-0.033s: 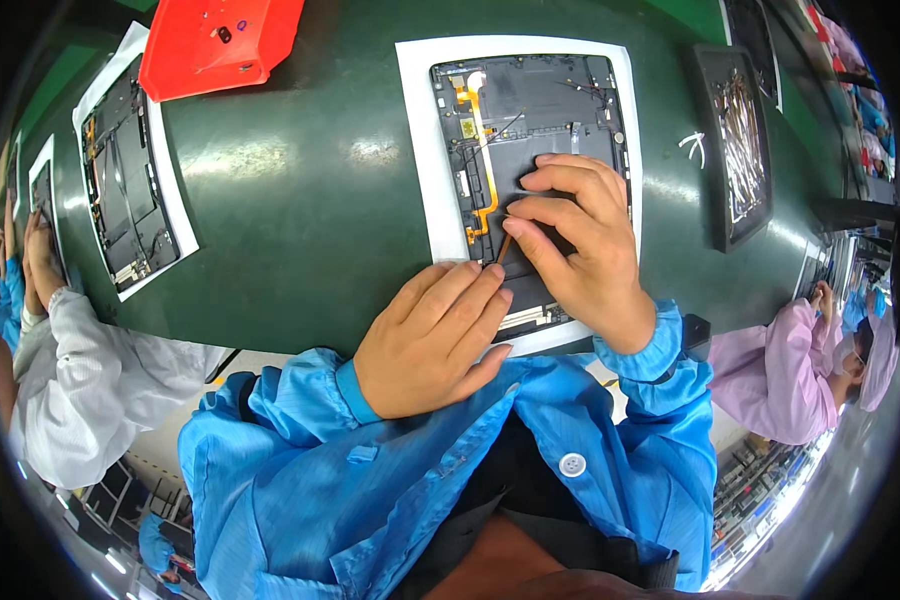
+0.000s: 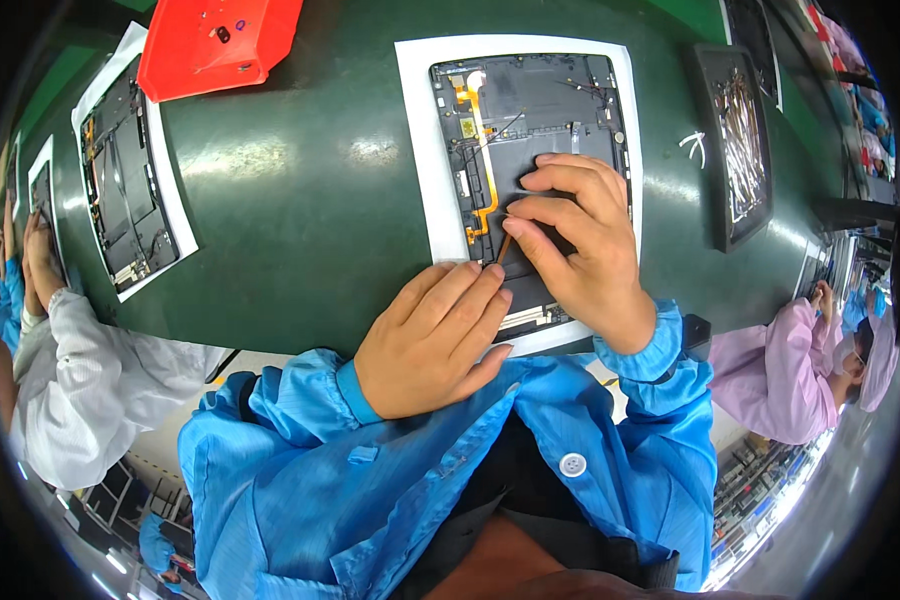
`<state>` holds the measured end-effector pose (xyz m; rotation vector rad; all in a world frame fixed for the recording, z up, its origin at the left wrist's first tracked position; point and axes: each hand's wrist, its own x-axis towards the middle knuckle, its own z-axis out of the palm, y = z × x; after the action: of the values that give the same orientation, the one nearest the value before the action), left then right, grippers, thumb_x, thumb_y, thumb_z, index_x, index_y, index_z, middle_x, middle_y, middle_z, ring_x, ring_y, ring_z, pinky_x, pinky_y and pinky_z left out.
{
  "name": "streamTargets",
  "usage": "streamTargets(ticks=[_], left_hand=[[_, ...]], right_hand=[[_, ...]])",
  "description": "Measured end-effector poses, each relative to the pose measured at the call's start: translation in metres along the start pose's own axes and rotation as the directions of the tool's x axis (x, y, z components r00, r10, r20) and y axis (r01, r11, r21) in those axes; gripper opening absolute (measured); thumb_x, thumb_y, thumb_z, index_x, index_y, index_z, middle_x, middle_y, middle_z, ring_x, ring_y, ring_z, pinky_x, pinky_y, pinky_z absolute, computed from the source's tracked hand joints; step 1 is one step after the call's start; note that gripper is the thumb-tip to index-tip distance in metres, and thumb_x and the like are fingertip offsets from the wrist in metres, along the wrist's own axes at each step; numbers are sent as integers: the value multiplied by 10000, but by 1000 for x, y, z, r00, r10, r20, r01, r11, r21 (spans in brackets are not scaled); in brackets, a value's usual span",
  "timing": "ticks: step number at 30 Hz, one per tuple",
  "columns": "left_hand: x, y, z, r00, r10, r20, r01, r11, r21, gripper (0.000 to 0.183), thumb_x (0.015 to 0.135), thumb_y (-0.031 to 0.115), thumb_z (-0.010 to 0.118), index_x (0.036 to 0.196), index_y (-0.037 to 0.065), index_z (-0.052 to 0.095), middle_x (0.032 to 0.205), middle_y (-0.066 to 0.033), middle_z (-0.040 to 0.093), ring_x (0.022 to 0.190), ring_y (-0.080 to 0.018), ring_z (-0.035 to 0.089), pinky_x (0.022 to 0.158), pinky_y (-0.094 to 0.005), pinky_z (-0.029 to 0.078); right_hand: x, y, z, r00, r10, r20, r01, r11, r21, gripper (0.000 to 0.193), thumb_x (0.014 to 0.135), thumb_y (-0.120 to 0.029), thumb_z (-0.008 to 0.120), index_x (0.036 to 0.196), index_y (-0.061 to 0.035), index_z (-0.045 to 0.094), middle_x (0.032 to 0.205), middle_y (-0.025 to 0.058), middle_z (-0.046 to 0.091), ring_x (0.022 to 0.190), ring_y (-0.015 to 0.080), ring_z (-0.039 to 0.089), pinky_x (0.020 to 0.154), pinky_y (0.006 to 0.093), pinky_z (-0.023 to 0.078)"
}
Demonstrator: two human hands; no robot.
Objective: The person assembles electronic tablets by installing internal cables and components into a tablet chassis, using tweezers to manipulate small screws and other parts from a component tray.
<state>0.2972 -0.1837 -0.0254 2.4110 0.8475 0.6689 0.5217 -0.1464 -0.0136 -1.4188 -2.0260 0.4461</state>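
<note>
In front of me a black tablet back housing [image 2: 530,85] lies on a white sheet [image 2: 417,130]. Down its left part runs an orange flex cable [image 2: 487,170] with a white strip along it. The thumb and index finger of my right hand [image 2: 590,235] are pinched on the upper end of a short orange-brown flex strip [image 2: 505,246]. My left hand [image 2: 435,335] rests flat over the housing's near left corner, fingers stretched out. Its fingertips touch the lower end of the strip. What lies beneath both hands is hidden.
A red bin [image 2: 195,50] with small parts stands at the far left. Beside it another housing [image 2: 125,180] lies on paper. To the right are a black tray [image 2: 720,190] of thin metallic strips and a small white piece [image 2: 693,147]. Co-workers sit on both sides.
</note>
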Motion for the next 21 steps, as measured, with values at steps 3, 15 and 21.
streamTargets(ticks=[3, 15, 21], left_hand=[[0, 1, 0, 1000, -1, 13, 1, 1000, 23, 544, 771, 294, 839, 1213, 8, 705, 1351, -149, 653, 1253, -321, 584, 1059, -475, 508], [1, 1, -1, 1000, 6, 23, -6, 1000, 26, 534, 777, 315, 837, 1201, 17, 713, 1342, -145, 654, 1249, -316, 585, 1062, -469, 503], [2, 2, -1, 1000, -4, 24, 3, 1000, 29, 539, 779, 312, 839, 1202, 6, 706, 1340, -150, 653, 1249, -313, 586, 1061, -468, 503]], right_hand=[[0, 0, 2, 1000, -3, 7, 3, 1000, -9, 163, 803, -100, 849, 946, -74, 776, 1119, 72, 680, 1153, 303, 640, 1031, 490, 442], [0, 0, 3, 1000, -28, -1, 28, 999, -35, 172, 783, -93, 849, 935, -73, 771, 1118, 75, 674, 1151, 304, 639, 1025, 487, 446], [0, 1, 2, 999, -52, -7, 52, 997, -55, 184, 779, -90, 846, 943, -77, 764, 1120, 75, 669, 1141, 307, 641, 1010, 487, 453]])
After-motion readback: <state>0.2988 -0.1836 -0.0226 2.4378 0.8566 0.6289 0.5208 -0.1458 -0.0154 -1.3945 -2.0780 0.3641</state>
